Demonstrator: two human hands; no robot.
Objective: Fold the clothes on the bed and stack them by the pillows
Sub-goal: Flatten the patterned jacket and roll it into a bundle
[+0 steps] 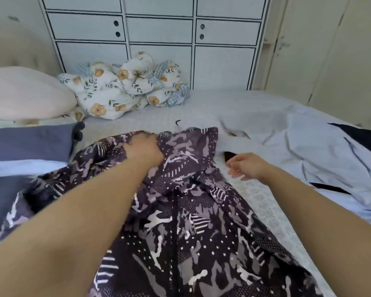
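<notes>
Left hand (pixel 145 150) grips the patterned garment (pixel 180 211) near its top edge on the bed (pixel 255 202); right hand (pixel 245 166) hovers relaxed, empty — advise flattening and squaring edges before folding.

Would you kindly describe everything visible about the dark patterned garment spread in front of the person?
The dark patterned garment is thin, soft-looking fabric, deep purple-black with grey and white splotches, dots and stripes. A dark seam or zip line runs down its middle. It lies unfolded and rumpled lengthwise on the bed, its far edge bunched. The left hand grips that far edge; the right hand hovers open just beside it, not touching.
</notes>
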